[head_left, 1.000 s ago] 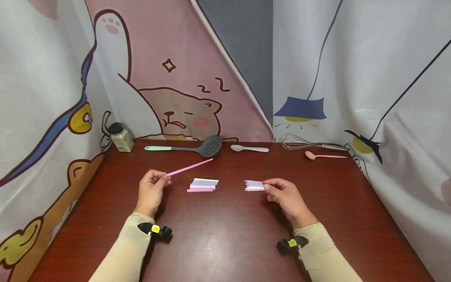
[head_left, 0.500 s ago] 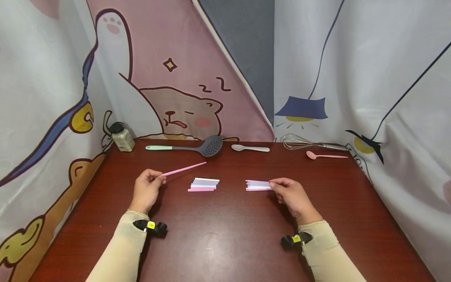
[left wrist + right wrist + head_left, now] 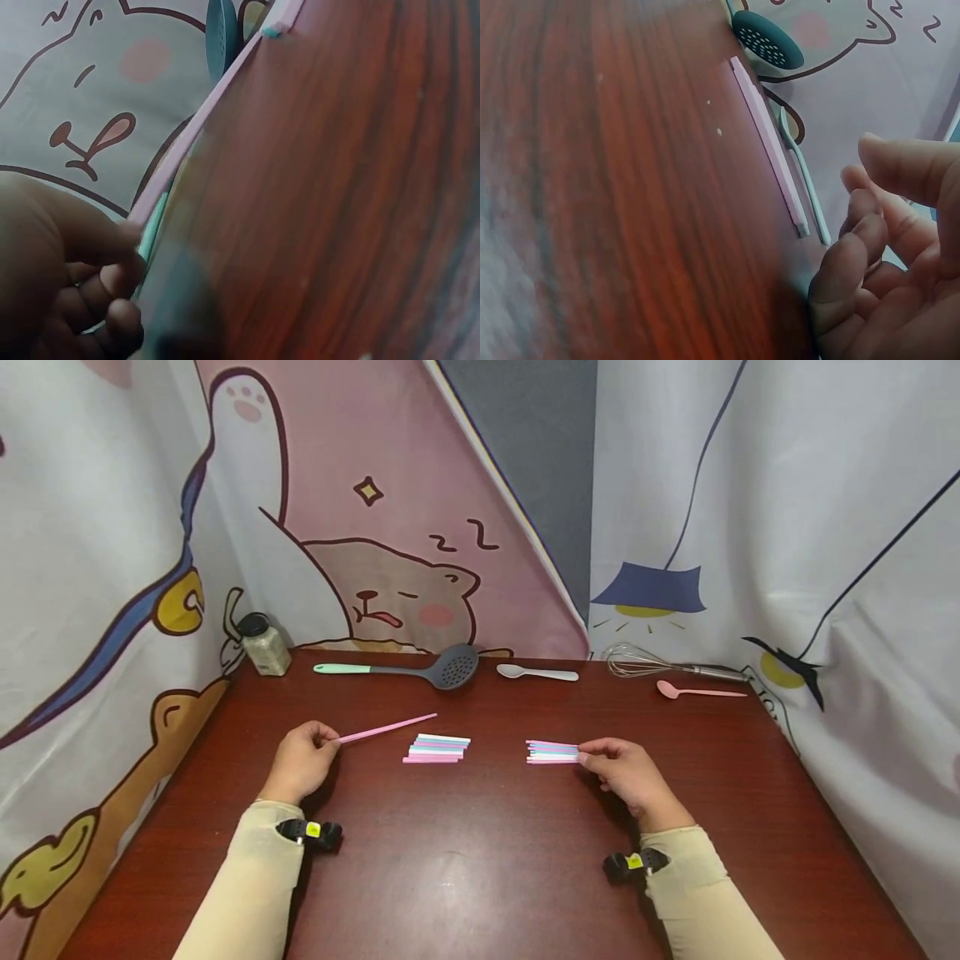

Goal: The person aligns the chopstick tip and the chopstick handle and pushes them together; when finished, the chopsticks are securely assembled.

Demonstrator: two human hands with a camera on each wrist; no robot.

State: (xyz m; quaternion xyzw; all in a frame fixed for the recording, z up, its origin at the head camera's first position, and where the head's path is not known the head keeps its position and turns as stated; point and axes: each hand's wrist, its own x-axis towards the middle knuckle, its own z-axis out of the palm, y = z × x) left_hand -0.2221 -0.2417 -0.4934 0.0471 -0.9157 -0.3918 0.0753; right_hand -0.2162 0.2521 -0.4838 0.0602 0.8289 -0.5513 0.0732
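On the tabletop [image 3: 450, 843], the right hand [image 3: 621, 772], thumb and fingers apart, is at the right sticks [image 3: 551, 752], contact unclear; the left hand [image 3: 302, 760] pinches a pink stick [image 3: 388, 727]; left sticks [image 3: 437, 749] lie between. A filled jar [image 3: 266, 649] stands at the far left corner; skimmer [image 3: 454, 668], whisk [image 3: 693, 669], pink spoon [image 3: 701, 693] and pale spoon [image 3: 537, 672] lie along the far edge.

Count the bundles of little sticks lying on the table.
2. The left bundle lies nearer the left hand, which pinches a single pink stick; the right bundle lies by the right hand, which may hide its end.
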